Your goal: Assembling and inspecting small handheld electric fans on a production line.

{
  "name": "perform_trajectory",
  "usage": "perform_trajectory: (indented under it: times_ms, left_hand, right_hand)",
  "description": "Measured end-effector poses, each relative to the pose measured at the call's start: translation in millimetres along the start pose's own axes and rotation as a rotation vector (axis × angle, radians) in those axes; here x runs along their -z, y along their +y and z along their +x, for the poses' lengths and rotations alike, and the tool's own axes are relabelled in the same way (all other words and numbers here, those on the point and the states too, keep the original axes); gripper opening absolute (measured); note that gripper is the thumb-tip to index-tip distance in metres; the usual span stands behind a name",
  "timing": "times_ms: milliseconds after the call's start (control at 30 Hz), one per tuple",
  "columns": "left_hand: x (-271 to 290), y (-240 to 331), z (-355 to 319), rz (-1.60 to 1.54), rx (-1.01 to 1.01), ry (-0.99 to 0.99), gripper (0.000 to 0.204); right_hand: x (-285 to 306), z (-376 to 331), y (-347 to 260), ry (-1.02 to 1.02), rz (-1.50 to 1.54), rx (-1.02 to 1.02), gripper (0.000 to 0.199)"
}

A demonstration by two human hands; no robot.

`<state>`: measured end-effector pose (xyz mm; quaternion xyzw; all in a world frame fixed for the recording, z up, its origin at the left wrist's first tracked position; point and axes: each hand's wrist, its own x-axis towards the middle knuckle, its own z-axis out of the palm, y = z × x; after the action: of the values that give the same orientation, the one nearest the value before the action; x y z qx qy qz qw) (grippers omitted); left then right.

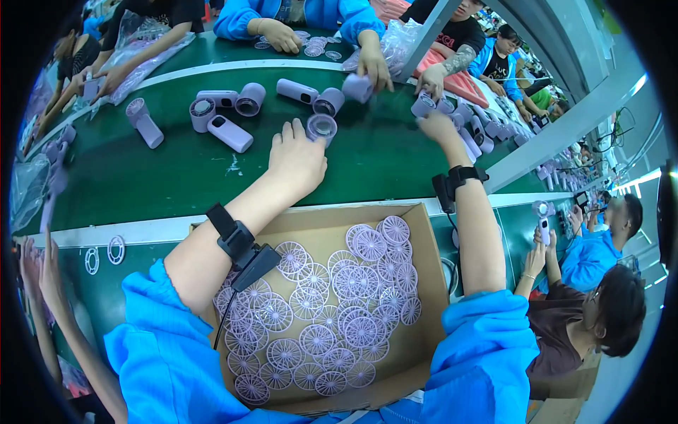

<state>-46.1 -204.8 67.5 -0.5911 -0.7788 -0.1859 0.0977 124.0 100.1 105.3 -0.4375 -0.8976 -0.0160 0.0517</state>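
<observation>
My left hand [299, 164] lies over a pale purple handheld fan [323, 128] on the green belt. Its round head shows by my fingers, while the handle seems hidden under my palm. My right hand [439, 128] is farther right, against another handheld fan [424, 106]; its fingers are blurred and partly hidden. A co-worker's hand [431, 79] reaches that same fan from the far side. Between my forearms stands a cardboard box [321, 225] holding many round, spoked purple fan grilles [318, 339]. Dark straps with small devices circle both my wrists.
Several more fans [230, 133] lie across the green belt [198, 169], with a crowded group [477, 131] at the right. A co-worker opposite moves a blurred fan [357, 87]. A slanted white metal post [540, 152] stands at right. Two purple rings [116, 250] lie at left.
</observation>
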Motion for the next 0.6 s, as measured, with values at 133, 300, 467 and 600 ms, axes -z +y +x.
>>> perform_trajectory:
  times_ms: [133, 300, 467, 600]
  left_hand:
    - [2.6, -5.0, -4.3, -0.01, 0.054, -0.036, 0.034]
    - [-6.4, 11.0, 3.0, -0.025, -0.038, 0.24, 0.034]
    - [-0.5, -2.4, -2.6, -0.006, -0.043, 0.206, 0.035]
    - [10.9, 9.2, 3.5, -0.11, -0.108, 0.139, 0.038]
  right_hand:
    - [-9.7, 1.6, 33.3, -0.051, -0.166, -0.221, 0.051]
    - [-71.8, -1.3, 113.3, 0.46, -0.387, -0.457, 0.038]
    - [-44.8, -15.5, 23.6, 0.141, -0.042, -0.571, 0.054]
    - [1.2, -22.2, 7.6, -0.318, 0.236, -0.399, 0.055]
